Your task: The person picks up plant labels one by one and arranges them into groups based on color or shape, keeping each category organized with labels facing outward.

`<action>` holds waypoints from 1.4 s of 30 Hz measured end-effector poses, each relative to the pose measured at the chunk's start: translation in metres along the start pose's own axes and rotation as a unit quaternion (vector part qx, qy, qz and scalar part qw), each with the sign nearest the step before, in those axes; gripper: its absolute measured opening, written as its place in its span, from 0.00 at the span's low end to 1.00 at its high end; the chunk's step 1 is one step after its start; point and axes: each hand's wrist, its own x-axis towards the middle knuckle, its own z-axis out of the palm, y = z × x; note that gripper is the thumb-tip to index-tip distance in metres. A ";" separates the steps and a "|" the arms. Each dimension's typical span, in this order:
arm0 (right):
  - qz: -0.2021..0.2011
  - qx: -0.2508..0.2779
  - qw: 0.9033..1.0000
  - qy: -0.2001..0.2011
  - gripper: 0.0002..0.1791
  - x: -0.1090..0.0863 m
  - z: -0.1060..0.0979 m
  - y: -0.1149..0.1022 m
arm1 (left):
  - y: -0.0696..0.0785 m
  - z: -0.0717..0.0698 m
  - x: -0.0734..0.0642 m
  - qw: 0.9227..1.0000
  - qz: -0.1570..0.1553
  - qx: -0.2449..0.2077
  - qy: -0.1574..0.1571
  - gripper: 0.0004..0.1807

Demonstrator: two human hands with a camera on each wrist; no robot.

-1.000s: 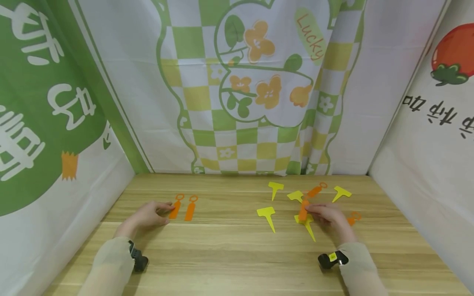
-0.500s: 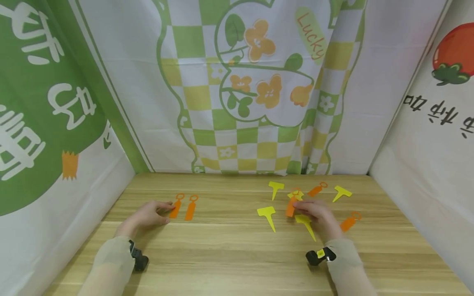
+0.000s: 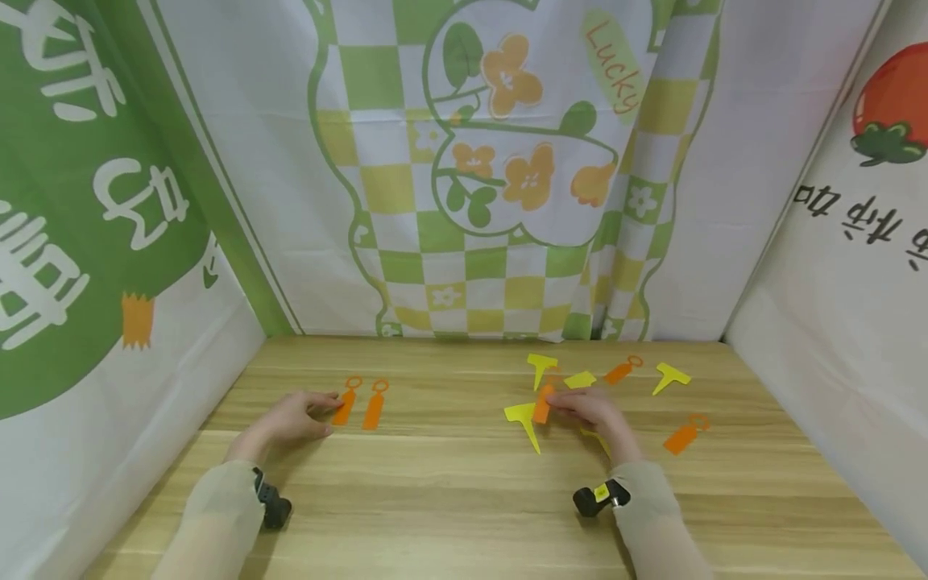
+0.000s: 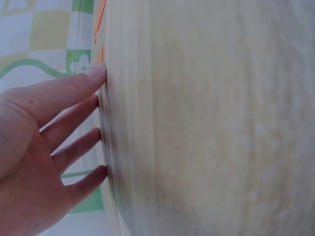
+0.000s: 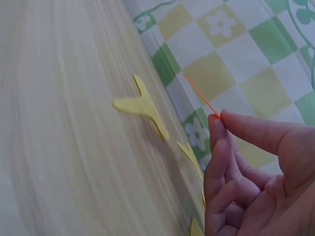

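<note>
Right of centre, over the counter (image 3: 435, 499), an orange tag (image 3: 544, 405) is hanging in the right hand (image 3: 590, 407), thumb and forefinger pinching it firmly enough, by the look of it. From the right wrist it is showing nearly edge-on: thin, free end jutting past the fingers. Likely flexing easily; a loosening pinch could be letting it twist or drop.

Seen from the head, its lower end is overlapping the right end of a yellow T-shaped marker (image 3: 520, 414). Lowering it right there could be stacking the two, or dragging the marker askew. Another yellow marker (image 3: 596, 440) is lying partly hidden by the hand; a low palm could be shoving it.

Farther right, two loose orange tags are lying, one far (image 3: 619, 371), one near (image 3: 680, 439).

Well left, two placed tags (image 3: 373, 411) are sitting side by side, rings pointing far. The left hand (image 3: 297, 419) is resting there, fingers spread apart, one tip at the left tag's edge; cannot tell whether it is pressing. Any slip of that hand could be skewing the pair.
</note>
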 end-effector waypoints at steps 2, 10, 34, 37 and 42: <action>-0.009 -0.001 1.000 -0.004 0.18 0.001 0.005 -0.002 | 0.000 -0.001 0.001 1.000 0.000 -0.001 0.001 0.27; -0.031 0.074 0.997 -0.024 0.18 0.003 0.027 -0.006 | -0.003 0.000 0.002 1.000 0.004 0.009 0.000 0.27; -0.013 0.022 0.999 -0.020 0.15 0.011 0.086 -0.027 | -0.002 0.000 0.001 1.000 0.003 0.006 0.001 0.27; -0.015 0.010 1.000 -0.019 0.14 0.011 0.092 -0.031 | -0.001 0.000 0.001 1.000 0.002 0.003 0.001 0.27; -0.027 0.001 0.999 -0.019 0.13 0.013 0.101 -0.037 | 0.000 0.000 0.000 1.000 0.003 0.004 0.003 0.27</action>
